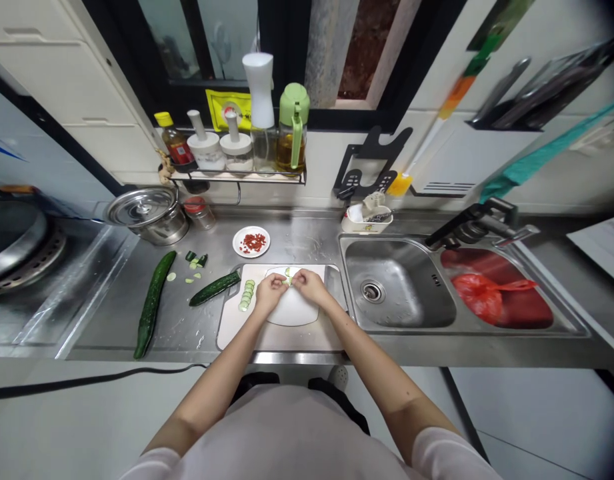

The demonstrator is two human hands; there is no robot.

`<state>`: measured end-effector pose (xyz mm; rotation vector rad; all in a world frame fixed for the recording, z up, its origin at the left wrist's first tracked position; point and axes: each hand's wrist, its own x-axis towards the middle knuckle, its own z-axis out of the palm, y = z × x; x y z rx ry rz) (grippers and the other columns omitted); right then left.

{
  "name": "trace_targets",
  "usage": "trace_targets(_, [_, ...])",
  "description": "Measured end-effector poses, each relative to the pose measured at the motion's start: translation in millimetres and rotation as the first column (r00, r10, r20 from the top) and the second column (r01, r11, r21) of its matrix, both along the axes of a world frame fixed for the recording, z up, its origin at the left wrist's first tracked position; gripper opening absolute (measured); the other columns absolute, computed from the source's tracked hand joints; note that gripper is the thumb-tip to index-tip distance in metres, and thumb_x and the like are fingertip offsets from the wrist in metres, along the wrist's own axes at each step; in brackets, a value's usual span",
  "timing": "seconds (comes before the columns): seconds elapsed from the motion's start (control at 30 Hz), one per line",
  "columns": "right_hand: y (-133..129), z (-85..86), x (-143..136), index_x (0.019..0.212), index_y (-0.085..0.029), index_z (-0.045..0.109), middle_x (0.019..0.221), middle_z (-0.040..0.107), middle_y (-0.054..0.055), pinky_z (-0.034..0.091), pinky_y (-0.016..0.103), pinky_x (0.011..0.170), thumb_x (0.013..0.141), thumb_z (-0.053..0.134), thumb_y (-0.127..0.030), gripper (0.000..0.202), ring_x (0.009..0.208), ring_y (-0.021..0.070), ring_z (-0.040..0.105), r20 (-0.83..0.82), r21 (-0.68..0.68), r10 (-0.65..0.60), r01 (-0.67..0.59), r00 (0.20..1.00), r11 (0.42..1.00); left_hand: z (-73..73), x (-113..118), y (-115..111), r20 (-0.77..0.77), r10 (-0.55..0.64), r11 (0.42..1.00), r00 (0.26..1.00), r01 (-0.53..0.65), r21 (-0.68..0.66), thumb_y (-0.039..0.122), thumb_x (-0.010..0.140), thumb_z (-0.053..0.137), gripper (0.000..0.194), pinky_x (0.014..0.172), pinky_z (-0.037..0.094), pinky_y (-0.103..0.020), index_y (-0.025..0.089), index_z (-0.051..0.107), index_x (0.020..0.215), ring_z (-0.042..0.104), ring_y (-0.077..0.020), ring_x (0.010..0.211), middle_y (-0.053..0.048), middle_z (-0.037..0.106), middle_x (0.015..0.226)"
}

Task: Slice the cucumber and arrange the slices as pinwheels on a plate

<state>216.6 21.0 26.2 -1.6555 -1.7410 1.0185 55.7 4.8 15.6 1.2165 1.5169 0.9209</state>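
My left hand (269, 292) and my right hand (309, 287) meet above a white plate (293, 312), fingertips pinched. A small pale-green cucumber piece (289, 281) shows between them, and both hands seem to grip it. Just beyond the fingers, another cucumber slice (289, 271) lies near the plate's far rim. The plate rests on a light cutting board (239, 333). To the left of my left hand, a row of overlapping cucumber slices (247, 295) lies on the board. A cut length of cucumber (215, 289) leans over the board's left edge.
On the steel counter lie a whole cucumber (154, 305) and cucumber scraps (195, 260). Behind the board is a small dish of red bits (251, 242). At right is a sink (401, 283) with a red bag (479, 297). A lidded pot (149, 213) stands back left, near a condiment shelf (237, 177).
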Motion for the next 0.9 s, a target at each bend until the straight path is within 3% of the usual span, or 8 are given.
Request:
trace_targets(0.2, [14, -1.0, -2, 0.079, -0.018, 0.064, 0.071, 0.062, -0.001, 0.035, 0.021, 0.065, 0.079, 0.061, -0.021, 0.004, 0.067, 0.0119, 0.052, 0.132, 0.006, 0.004, -0.005, 0.991, 1.0, 3.3, 6, 13, -0.269, -0.02, 1.0, 0.963, 0.019, -0.008, 0.021, 0.072, 0.066, 0.014, 0.067, 0.04, -0.023, 0.02, 0.069, 0.085, 0.057, -0.013, 0.067, 0.001, 0.065, 0.073])
trace_targets(0.43, [28, -4.2, -4, 0.088, -0.018, 0.066, 0.083, 0.068, 0.004, 0.034, 0.022, 0.069, 0.086, 0.055, -0.015, 0.011, 0.078, 0.0148, 0.057, 0.305, -0.006, 0.09, -0.092, 0.948, 0.996, 1.8, 10, 26, -0.435, -0.082, 0.997, 0.897, 0.074, -0.036, 0.022, 0.078, 0.062, 0.015, 0.069, 0.04, -0.025, 0.023, 0.071, 0.09, 0.062, -0.0179, 0.079, -0.003, 0.071, 0.085])
trace_targets(0.9, [35, -4.7, -10, 0.101, -0.018, 0.065, 0.102, 0.068, 0.01, 0.035, 0.025, 0.075, 0.093, 0.051, -0.019, 0.016, 0.092, 0.0185, 0.06, 0.492, -0.06, 0.174, -0.166, 0.853, 0.984, 1.8, 13, 34, -0.57, -0.162, 0.987, 0.805, 0.145, -0.076, 0.022, 0.082, 0.058, 0.016, 0.07, 0.038, -0.027, 0.024, 0.07, 0.092, 0.062, -0.0207, 0.084, -0.005, 0.071, 0.089])
